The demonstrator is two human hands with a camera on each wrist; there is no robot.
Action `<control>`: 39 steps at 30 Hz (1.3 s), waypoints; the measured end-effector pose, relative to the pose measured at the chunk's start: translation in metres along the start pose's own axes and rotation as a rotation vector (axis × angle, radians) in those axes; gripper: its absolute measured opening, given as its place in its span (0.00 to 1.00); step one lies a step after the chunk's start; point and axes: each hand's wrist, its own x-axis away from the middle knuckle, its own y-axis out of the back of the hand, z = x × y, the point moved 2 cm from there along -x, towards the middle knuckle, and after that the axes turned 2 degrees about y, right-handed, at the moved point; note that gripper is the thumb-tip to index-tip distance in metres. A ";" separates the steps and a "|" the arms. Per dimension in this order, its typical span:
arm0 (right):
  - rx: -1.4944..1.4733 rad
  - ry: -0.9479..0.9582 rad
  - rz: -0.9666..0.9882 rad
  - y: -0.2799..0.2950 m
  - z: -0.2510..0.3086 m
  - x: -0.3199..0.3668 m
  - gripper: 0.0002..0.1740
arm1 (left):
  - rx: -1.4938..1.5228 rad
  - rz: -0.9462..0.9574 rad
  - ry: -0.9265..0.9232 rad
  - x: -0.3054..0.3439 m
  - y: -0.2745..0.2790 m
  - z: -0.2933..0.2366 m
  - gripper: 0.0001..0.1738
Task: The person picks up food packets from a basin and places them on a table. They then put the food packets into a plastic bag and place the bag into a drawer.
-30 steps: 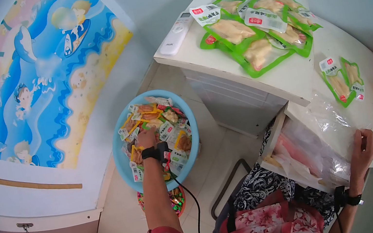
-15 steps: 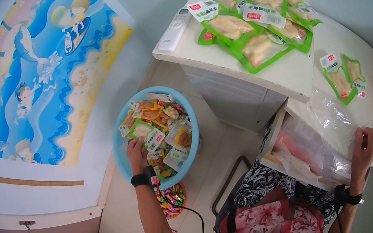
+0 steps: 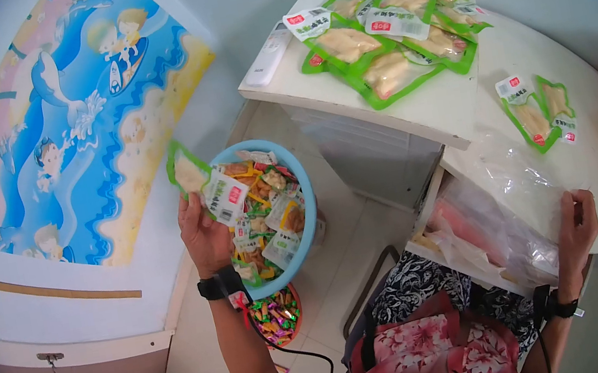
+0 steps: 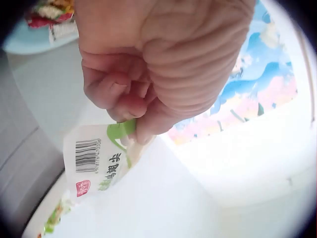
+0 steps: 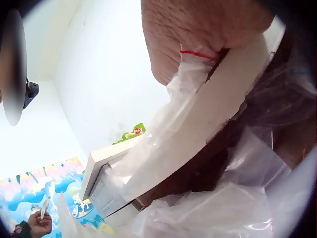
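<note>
My left hand [image 3: 205, 238] pinches a small sealed snack packet [image 3: 189, 175] with a green border, pale meat inside and a white label. In the left wrist view, thumb and fingertips grip the packet [image 4: 89, 158] at its green edge. It is up beside the blue basin [image 3: 312, 212], which is full of mixed snack packets [image 3: 278, 249]. On the right, my right hand [image 3: 578, 225] holds a clear plastic bag [image 3: 514, 170] at the desk's edge. The bag's red zip line shows at the hand in the right wrist view; the fingertips are hidden there.
Green-edged packets [image 3: 384, 77] lie heaped on the desk [image 3: 349, 107], beside a white remote control [image 3: 269, 55]. Two smaller packets [image 3: 529, 118] lie further right. An open drawer [image 3: 436, 246] holds plastic bags. A candy-filled orange basin [image 3: 299, 321] stands below the blue one.
My left hand has come up out of the blue basin with a green-edged packet and moved left of its rim. My right hand has stayed at the plastic bag.
</note>
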 end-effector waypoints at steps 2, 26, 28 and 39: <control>-0.025 0.003 0.005 -0.001 0.001 0.000 0.04 | -0.152 -0.079 -0.028 0.007 -0.066 0.003 0.20; -0.585 -0.284 -0.123 0.085 -0.011 0.000 0.07 | -0.243 0.489 0.625 0.114 -0.355 0.204 0.07; -0.776 -0.355 -0.095 0.096 -0.009 0.015 0.07 | -0.233 0.482 0.640 0.122 -0.362 0.208 0.06; 0.169 0.409 -0.108 0.124 0.009 0.052 0.27 | -0.359 0.603 0.844 0.170 -0.414 0.215 0.09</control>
